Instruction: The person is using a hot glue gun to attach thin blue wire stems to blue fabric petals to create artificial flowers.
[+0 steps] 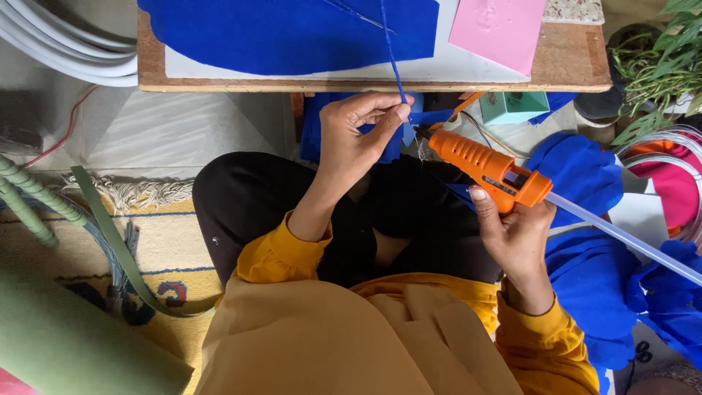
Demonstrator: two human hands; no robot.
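My left hand (358,128) pinches a blue strip (392,58); my right hand (515,230) grips the glue gun (486,168). I'd keep its nozzle just beside the pinch, fingers off hot glue.

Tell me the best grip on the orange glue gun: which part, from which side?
Probably the handle of the orange glue gun, from its underside on the person's side, where the right hand already holds it. The nozzle points toward the thin blue strip pinched in the left hand, and a clear glue stick juts from the rear, so both ends are poor holds.
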